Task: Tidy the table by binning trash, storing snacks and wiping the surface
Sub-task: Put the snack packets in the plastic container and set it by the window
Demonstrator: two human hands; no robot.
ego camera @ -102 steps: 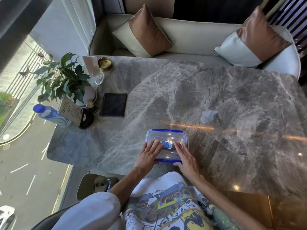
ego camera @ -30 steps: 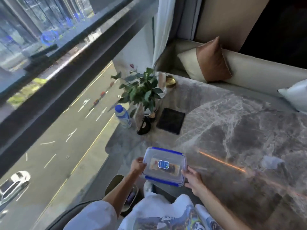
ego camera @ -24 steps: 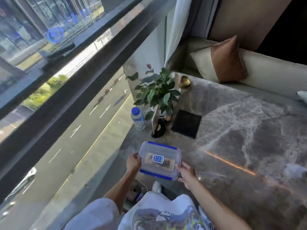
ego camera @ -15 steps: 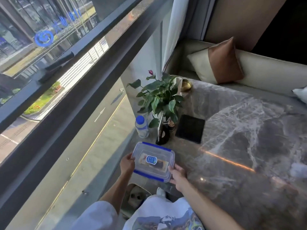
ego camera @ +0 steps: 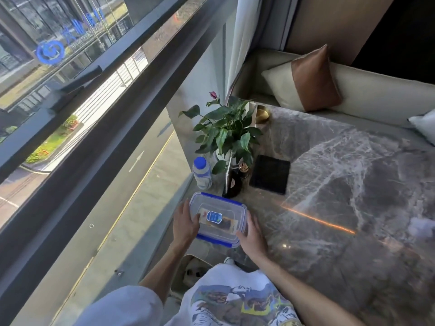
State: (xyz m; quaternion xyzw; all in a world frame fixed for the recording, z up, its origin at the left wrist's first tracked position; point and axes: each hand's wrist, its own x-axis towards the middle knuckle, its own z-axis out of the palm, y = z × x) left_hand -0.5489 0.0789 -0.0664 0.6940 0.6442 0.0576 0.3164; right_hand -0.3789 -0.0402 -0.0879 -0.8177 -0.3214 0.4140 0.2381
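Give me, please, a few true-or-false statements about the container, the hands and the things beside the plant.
1. The left hand and the right hand both hold the container. True.
2. The container's lid is off. False: the blue-rimmed lid is on.
3. The water bottle has a red cap. False: the cap is blue.
4. The black pad lies on the table, to the right of the plant. True.

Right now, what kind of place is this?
Likely an upstairs lounge or cafe corner: a marble table beside a cushioned sofa, and a big window overlooking a street below.
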